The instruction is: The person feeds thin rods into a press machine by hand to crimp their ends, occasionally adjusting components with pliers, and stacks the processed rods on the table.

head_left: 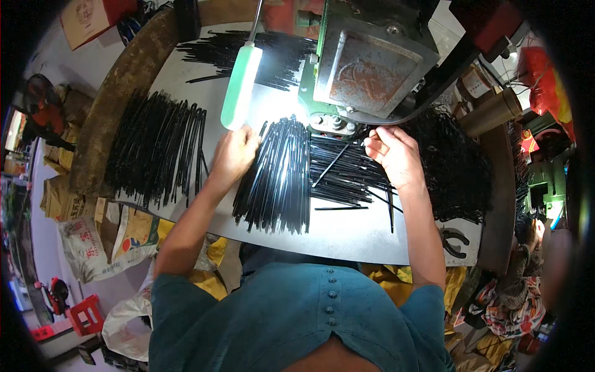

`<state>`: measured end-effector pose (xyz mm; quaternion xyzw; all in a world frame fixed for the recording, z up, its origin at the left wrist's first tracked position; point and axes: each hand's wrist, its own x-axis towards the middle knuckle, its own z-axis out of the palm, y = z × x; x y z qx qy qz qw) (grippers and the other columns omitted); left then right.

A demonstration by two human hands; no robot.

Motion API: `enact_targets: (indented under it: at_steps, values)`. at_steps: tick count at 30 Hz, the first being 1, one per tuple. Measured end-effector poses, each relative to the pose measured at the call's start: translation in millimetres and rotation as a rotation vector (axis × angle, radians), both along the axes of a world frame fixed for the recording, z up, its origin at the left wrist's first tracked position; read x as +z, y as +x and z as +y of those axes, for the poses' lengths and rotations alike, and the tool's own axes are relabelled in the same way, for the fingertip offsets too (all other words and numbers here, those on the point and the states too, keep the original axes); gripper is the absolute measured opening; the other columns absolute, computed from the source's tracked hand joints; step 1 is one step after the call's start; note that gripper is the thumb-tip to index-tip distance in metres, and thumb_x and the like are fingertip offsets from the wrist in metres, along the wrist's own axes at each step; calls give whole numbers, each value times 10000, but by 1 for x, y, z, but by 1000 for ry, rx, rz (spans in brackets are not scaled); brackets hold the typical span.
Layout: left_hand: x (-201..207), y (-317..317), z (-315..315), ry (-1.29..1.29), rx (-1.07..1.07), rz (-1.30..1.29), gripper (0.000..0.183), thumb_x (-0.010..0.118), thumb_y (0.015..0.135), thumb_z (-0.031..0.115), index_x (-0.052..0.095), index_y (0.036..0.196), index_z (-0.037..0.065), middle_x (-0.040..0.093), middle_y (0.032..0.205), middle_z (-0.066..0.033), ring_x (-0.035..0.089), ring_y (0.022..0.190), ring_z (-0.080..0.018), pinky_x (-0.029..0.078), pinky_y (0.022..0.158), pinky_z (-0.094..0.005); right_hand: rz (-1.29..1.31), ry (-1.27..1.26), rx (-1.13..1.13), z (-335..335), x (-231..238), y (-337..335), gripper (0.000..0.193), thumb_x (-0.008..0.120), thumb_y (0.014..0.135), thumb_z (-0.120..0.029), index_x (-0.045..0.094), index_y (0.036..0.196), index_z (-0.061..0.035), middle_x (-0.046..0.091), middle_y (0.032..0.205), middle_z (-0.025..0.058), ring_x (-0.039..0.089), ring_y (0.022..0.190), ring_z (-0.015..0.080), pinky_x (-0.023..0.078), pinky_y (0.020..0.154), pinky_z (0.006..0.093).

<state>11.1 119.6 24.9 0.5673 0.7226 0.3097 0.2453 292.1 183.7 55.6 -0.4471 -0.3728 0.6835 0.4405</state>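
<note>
My left hand (234, 155) rests flat on the grey metal table (347, 232), its fingers touching the left edge of a fanned bundle of thin black rods (279, 177). My right hand (392, 152) is closed on one black rod (331, 164) that slants down to the left, right in front of the green and rusty press machine (365, 62). A loose heap of black rods (350, 180) lies under and beside that hand.
A lit green-handled lamp (240, 87) hangs over the table's middle. More black rods lie at the left (155, 149), at the back (242, 53) and in a tangled pile at the right (455, 164). Printed sacks (105, 242) and a red stool (83, 316) sit on the floor at left.
</note>
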Motion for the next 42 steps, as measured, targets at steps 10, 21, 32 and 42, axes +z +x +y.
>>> enact_targets:
  at_steps: [10,21,32,42]
  values:
    - [8,16,-3,55,-44,13,200,522,713,176,521,676,-20,525,595,-152,527,553,-259,402,536,-339,185,84,-125,-10,-4,-23,86,552,719,73,484,772,77,560,850,196,588,816,240,486,772,287]
    - [9,14,-6,9,-70,193,220,530,755,195,507,709,-18,535,611,-169,524,580,-326,404,572,-381,-521,361,189,-6,-11,-23,136,619,687,-76,515,624,-15,500,596,9,459,549,67,369,497,196]
    - [17,16,-8,2,-121,199,236,586,738,187,497,670,-21,479,553,-54,441,522,-108,379,510,-272,-1097,537,346,-2,1,-24,135,565,628,-180,487,602,-73,520,564,65,526,568,208,390,544,315]
    - [15,16,-9,-47,-90,153,193,543,720,172,511,681,-15,548,660,-193,552,649,-323,407,588,-375,-798,459,523,9,-9,-3,101,590,628,-118,524,590,-52,519,548,28,483,519,122,379,521,254]
